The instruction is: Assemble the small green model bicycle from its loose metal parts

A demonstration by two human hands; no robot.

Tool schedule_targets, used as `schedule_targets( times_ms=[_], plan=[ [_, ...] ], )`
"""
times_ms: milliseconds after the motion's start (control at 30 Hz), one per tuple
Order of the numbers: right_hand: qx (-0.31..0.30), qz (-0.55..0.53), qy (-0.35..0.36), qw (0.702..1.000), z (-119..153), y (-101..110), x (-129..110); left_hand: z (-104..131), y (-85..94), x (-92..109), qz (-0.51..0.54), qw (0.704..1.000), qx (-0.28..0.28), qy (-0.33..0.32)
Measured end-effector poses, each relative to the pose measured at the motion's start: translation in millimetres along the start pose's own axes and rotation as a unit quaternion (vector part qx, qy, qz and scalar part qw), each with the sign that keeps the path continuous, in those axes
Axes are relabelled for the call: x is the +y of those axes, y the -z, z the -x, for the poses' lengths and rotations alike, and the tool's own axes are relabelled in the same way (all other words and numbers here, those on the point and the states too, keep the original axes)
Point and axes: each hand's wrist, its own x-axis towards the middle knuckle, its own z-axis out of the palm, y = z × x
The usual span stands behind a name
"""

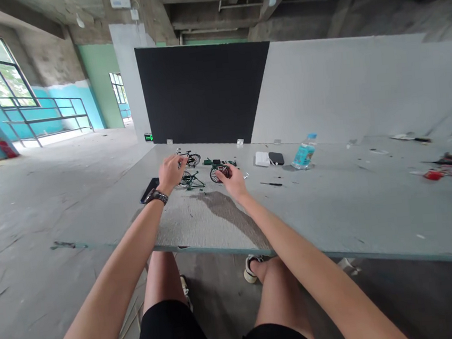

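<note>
My left hand [171,173] is at the front end of a black miniature bicycle [193,159], its fingers closed on it and hiding the front wheel. In my right hand [233,180], thumb and fingers pinch a small black spoked wheel [215,175]. Between the hands, a dark green miniature bicycle frame [193,180] lies on the table with a wheel at its left. Behind the spoked wheel is a row of small green parts [211,162]. What they are exactly is too small to tell.
A phone [149,190] lies beside my left wrist. To the right are a thin screwdriver [272,184], a white case [262,159], a black case [276,158] and a bottle with blue cap [304,153]. A black-and-white partition [206,94] closes off the table's back.
</note>
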Motion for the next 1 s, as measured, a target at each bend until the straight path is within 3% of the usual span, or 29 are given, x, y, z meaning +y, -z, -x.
schedule_targets(
  times_ms=[100, 233, 400, 633, 733, 833, 1000],
  plan=[
    [0.018, 0.000, 0.007, 1.000, -0.7, -1.2, 3.5, -1.7, 6.2, -18.2, -0.049, 0.996, -0.069, 0.018],
    [0.026, -0.002, 0.016, 1.000, -0.3, -2.7, 4.7, -1.4, -1.9, -36.2, 0.019, 0.990, -0.132, 0.048],
    [0.027, 0.014, 0.002, 1.000, 1.6, -1.9, 0.2, -2.6, -15.5, -46.1, 0.187, 0.964, -0.145, 0.124],
    [0.027, 0.013, -0.006, 1.000, 0.6, -1.4, -0.7, -2.2, -15.4, -46.8, 0.165, 0.963, -0.138, 0.162],
    [0.031, 0.017, -0.010, 0.999, 0.1, -0.9, -0.6, -1.7, -13.7, -44.2, 0.203, 0.950, -0.150, 0.185],
    [0.024, 0.007, -0.017, 1.000, 1.0, 0.2, -3.6, -3.3, -14.4, -40.9, 0.241, 0.942, -0.127, 0.193],
    [0.023, -0.003, -0.016, 1.000, 3.1, 2.9, -10.2, -6.2, -21.8, -34.5, 0.303, 0.932, -0.008, 0.199]
  ],
)
